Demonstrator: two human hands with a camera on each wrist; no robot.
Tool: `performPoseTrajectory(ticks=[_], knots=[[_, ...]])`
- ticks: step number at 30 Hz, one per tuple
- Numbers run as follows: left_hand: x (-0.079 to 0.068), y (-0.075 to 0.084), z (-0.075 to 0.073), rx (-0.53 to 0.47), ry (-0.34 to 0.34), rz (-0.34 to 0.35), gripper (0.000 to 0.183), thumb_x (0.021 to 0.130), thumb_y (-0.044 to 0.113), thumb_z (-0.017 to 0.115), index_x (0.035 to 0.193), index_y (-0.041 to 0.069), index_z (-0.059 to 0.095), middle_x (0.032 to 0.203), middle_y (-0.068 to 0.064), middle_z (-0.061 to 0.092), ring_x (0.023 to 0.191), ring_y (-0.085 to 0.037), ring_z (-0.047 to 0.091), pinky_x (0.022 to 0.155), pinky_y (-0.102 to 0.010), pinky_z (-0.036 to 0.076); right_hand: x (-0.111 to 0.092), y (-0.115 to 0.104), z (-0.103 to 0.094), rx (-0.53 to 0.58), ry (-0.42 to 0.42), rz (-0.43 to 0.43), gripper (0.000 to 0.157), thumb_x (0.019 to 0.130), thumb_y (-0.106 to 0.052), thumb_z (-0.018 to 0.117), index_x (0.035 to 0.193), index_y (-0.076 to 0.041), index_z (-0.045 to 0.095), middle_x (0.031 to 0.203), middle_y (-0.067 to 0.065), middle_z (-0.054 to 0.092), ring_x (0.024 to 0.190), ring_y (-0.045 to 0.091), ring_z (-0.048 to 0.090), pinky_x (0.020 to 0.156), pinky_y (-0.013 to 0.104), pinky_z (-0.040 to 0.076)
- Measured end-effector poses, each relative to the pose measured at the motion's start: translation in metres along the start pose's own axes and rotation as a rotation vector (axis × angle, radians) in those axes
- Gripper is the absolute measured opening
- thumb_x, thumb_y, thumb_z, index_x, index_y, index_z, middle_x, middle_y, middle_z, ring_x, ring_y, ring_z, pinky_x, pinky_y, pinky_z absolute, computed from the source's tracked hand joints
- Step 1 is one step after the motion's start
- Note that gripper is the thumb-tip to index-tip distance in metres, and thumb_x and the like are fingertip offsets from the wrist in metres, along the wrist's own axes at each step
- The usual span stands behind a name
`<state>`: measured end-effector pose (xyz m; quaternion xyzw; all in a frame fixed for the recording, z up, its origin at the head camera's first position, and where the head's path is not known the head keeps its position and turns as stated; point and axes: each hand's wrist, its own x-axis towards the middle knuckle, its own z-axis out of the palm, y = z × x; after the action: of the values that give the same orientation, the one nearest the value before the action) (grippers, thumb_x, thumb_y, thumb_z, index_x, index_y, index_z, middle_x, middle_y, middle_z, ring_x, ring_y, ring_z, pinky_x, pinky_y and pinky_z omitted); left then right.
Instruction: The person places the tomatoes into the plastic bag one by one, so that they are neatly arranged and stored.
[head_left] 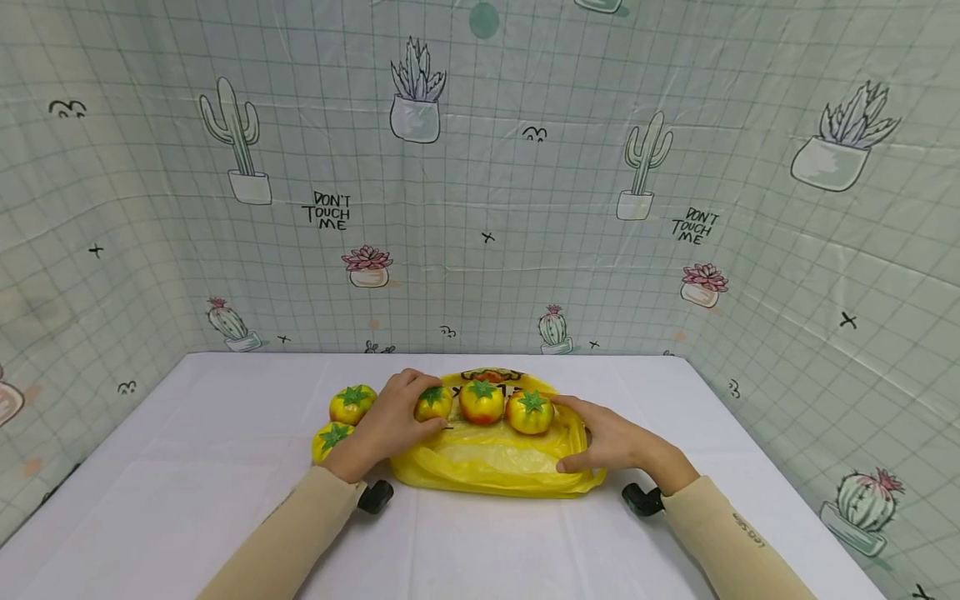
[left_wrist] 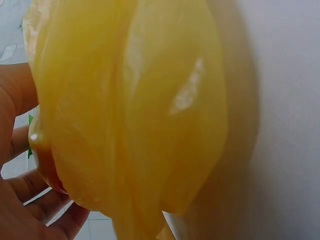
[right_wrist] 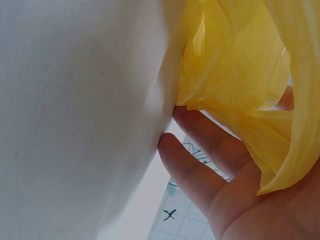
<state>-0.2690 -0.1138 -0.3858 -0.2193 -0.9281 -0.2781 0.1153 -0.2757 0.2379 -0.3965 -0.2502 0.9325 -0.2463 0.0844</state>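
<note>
A yellow plastic bag (head_left: 491, 479) lies flat on the table with its near edge crumpled. In a row along it are three yellow-red tomatoes with green star-shaped tops: a left one (head_left: 432, 406), a middle one (head_left: 482, 406) and a right one (head_left: 529, 417). My left hand (head_left: 390, 417) grips the left tomato, thumb on the near side and fingers on the far side. At the bag's right edge is my right hand (head_left: 611, 437), thumb and fingers spread apart. In the right wrist view, straight fingers (right_wrist: 195, 175) reach the tablecloth beside the bag, which covers part of the palm.
Two more tomatoes, a far one (head_left: 352, 405) and a near one (head_left: 330, 440), sit left of the bag, the near one partly behind my left wrist. White cloth covers the table (head_left: 495, 550). A patterned curtain (head_left: 480, 183) stands behind it and along both sides.
</note>
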Motion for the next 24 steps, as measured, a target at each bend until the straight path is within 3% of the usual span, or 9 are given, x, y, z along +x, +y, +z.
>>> performPoseTrajectory(ticks=[8, 24], knots=[[0.004, -0.003, 0.004, 0.049, 0.004, 0.021, 0.051, 0.081, 0.031, 0.076, 0.125, 0.011, 0.058, 0.121, -0.008, 0.053, 0.107, -0.026, 0.046, 0.091, -0.042, 0.043, 0.000, 0.000, -0.001, -0.006, 0.000, -0.007, 0.096, 0.070, -0.050, 0.077, 0.148, -0.018, 0.031, 0.148, 0.006, 0.038, 0.135, 0.029, 0.035, 0.107, 0.054, 0.029], [0.012, -0.007, 0.012, 0.104, -0.045, -0.016, 0.054, 0.082, 0.035, 0.075, 0.128, 0.013, 0.057, 0.122, -0.009, 0.053, 0.109, -0.028, 0.045, 0.097, -0.045, 0.036, 0.000, -0.001, 0.000, 0.005, -0.004, 0.002, 0.096, 0.070, -0.048, 0.078, 0.148, -0.018, 0.031, 0.148, 0.007, 0.037, 0.135, 0.030, 0.035, 0.107, 0.055, 0.029]])
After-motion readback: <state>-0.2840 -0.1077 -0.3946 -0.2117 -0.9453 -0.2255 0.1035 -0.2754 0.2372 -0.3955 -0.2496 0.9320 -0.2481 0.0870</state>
